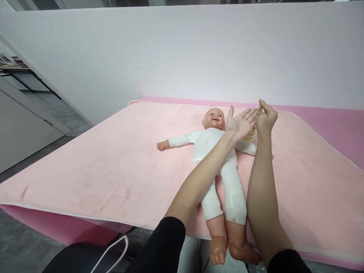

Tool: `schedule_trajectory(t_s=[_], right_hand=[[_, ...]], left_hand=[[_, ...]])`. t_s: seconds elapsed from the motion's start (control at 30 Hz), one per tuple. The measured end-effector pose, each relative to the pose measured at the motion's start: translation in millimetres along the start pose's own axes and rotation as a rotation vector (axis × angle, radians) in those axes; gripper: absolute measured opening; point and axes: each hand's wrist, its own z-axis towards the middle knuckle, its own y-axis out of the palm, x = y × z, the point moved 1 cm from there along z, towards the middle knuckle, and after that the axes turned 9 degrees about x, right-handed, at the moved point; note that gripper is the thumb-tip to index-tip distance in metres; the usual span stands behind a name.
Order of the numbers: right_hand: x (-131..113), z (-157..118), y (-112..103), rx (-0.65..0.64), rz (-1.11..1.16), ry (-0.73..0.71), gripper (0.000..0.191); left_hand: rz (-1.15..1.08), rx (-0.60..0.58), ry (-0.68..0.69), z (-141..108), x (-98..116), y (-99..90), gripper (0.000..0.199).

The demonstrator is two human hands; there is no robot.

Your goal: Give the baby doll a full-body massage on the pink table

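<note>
A baby doll (209,142) in a white body lies on its back on a pink blanket (136,151), its head toward the wall and its feet over the near edge. My left hand (241,123) is held above the doll's shoulder, palm up, fingers stretched out. Close beside its fingertips, my right hand (266,116) is closed around the narrow end of a clear, yellowish bottle (251,135) with dark print. Part of the bottle is hidden behind my left fingers. Whether anything lies in my left palm I cannot tell.
A white wall (182,53) rises behind the table. A darker pink cover (335,129) shows under the blanket at the right and along the back. At the lower left, a white cord (113,250) loops over a dark surface near the grey floor.
</note>
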Motion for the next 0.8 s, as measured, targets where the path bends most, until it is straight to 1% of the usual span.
schedule_trajectory(t_s=[0.1,0.2,0.3,0.43,0.57,0.67,0.8], right_hand=[[4,-10,7,0.022,0.053,-0.007,0.040],[2,-12,9,0.059,0.072,-0.018,0.040],[-5,-8,7,0.084,0.036,-0.039,0.042],[-12,-4,6,0.068,-0.060,-0.092,0.045],[-11,-11,12,0.133,-0.081,-0.115,0.042],[-10,-17,16,0.169,-0.079,-0.115,0.040],[-12,-10,12,0.144,-0.070,-0.075,0.041]], left_hand=[[0.046,-0.004,0.032,0,1,-1.9,0.052],[0.049,-0.019,0.037,-1,1,-3.0,0.051],[0.044,-0.022,0.029,-1,0,-4.2,0.054],[0.058,-0.029,0.046,2,1,-7.1,0.061],[0.070,-0.033,0.051,5,2,-8.7,0.062],[0.057,-0.022,0.036,6,3,-8.0,0.061],[0.035,-0.037,0.009,6,4,-8.3,0.063]])
